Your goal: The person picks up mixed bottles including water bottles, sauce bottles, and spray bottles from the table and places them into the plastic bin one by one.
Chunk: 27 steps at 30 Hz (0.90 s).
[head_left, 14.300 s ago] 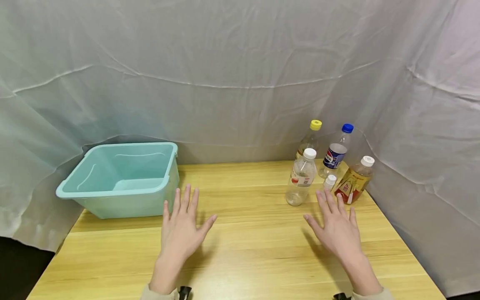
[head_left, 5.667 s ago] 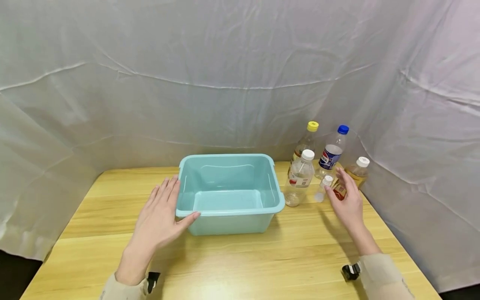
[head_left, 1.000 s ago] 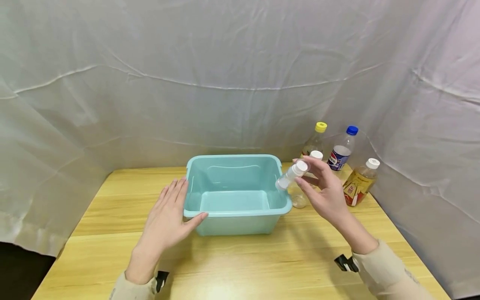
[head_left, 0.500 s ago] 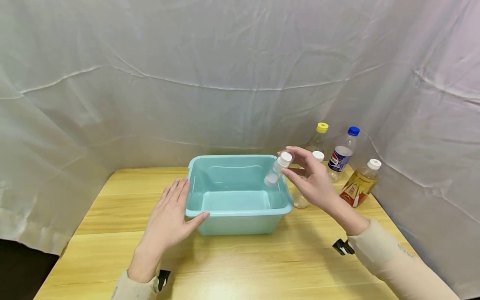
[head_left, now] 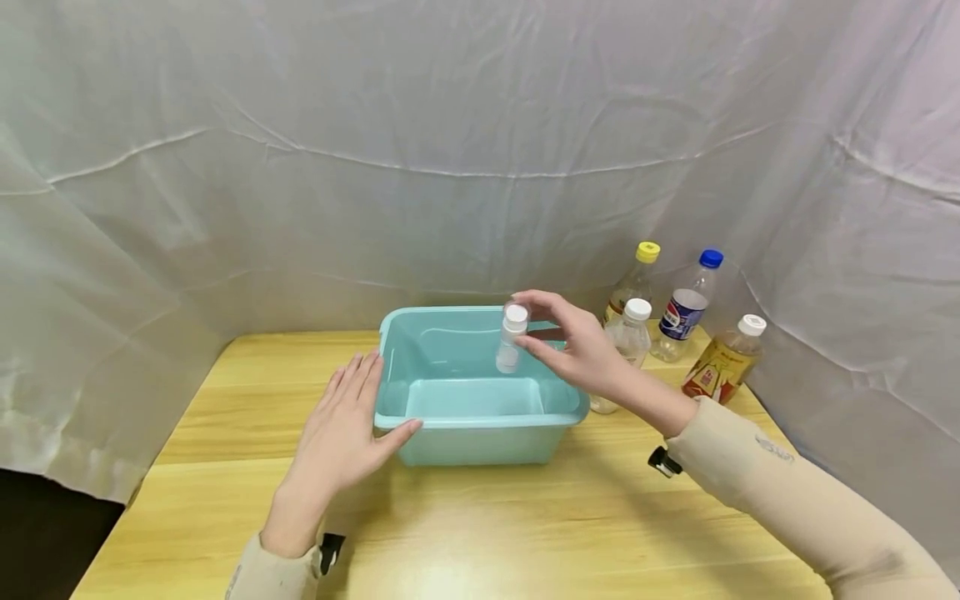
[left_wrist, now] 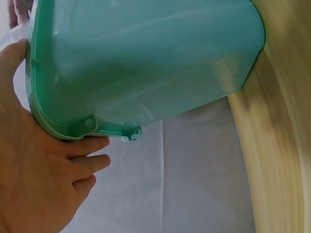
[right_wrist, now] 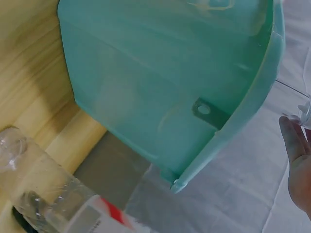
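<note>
One small bottle [head_left: 510, 347], pinched by right fingers [head_left: 544, 299] over the tub [head_left: 480, 447] your straight left fingers [head_left: 371, 377] touched, probably needed gentle lowering.

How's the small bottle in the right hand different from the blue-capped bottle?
The small bottle has a white cap; the blue-capped bottle is taller and labelled. The small bottle is held over the bin; the blue-capped bottle stands on the table. Both look transparent.

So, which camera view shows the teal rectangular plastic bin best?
The head view: the teal rectangular plastic bin shows its open top, inside and front wall, mostly uncovered. Both wrist views show just its outside and rim, cut off at the frame's edge.
</note>
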### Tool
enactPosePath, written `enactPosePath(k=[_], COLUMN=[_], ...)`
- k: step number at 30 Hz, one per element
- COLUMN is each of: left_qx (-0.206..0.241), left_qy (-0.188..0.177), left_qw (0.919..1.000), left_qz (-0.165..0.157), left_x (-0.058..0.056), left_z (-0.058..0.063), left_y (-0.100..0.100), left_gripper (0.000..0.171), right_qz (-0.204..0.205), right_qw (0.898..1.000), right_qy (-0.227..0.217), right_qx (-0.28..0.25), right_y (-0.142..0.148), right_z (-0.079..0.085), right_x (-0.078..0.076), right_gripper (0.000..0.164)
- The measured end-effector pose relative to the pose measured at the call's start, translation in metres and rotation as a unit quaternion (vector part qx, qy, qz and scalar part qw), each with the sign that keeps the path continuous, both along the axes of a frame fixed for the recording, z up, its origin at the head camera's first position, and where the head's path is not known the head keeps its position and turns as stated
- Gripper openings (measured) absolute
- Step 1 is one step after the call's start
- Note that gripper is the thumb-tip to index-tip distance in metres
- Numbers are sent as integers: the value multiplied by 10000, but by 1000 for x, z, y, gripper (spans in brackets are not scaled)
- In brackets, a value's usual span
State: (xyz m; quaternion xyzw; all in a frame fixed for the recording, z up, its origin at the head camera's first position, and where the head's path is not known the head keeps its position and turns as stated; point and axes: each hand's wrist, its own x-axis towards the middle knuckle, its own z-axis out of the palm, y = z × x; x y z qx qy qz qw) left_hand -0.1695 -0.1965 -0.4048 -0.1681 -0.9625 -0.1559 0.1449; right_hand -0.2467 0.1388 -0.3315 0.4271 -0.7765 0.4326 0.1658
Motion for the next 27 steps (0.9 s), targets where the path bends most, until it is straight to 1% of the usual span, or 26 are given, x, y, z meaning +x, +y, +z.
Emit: enactPosePath(k=[4, 9, 11, 13, 19, 23, 27], left_qx=[-9, -17, -20, -23, -4, -20, -39], left_qy=[30, 31, 27, 28, -3, -10, -19], left_qw=[10000, 10000, 10000, 10000, 10000, 10000, 10000], left_qz=[-12, 0, 10, 16, 37, 37, 17], left_x=[-1, -1, -1, -1, 0, 0, -1], left_z=[0, 1, 1, 0, 0, 0, 1], left_y=[0, 0, 0, 0, -1, -1, 0], left_gripper=[106, 106, 106, 105, 105, 105, 105], right_qz=[258, 589, 705, 801, 998, 1059, 1015], right_qw=[9990, 9959, 9944, 9923, 9829, 9753, 9666], right_qy=[-63, -11, -67, -243, -1001, -1270, -1406], right_qx=[355, 679, 790, 909, 1181, 1465, 1887], right_y=[-11, -24, -29, -35, -54, -67, -78], right_z=[3, 9, 12, 14, 16, 14, 13], right_x=[-4, -10, -13, -17, -29, -37, -44], right_gripper=[53, 51, 51, 50, 47, 45, 43])
